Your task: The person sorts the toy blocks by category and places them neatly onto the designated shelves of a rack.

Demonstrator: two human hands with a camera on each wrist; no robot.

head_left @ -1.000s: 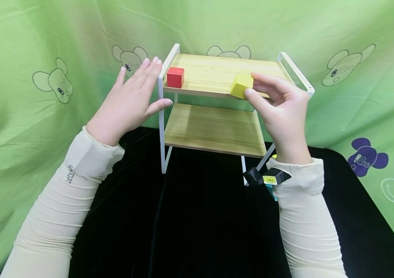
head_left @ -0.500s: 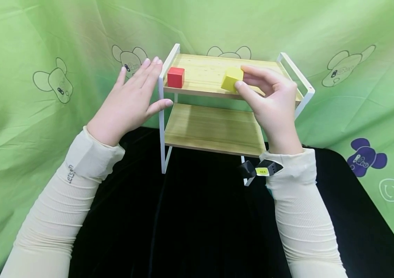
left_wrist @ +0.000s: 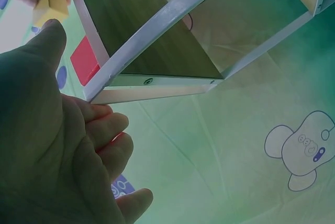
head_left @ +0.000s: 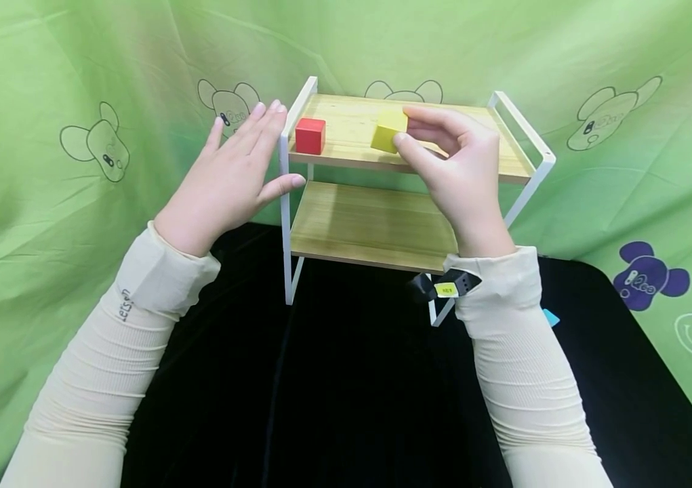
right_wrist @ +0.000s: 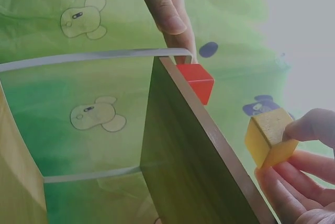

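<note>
Yellow block [head_left: 389, 130] was pinched in the right hand [head_left: 458, 179] fingers, just above the top shelf [head_left: 346, 146], right of the red block [head_left: 310, 135]. Left hand [head_left: 230, 183], fingers flat and spread, braced the rack's white frame [head_left: 283, 163]. Lowering it level, clear of red, seemed best.

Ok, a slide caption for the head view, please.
Right hand pinches a yellow cube above the rack's top shelf; left hand steadies the frame beside a red cube.
</note>
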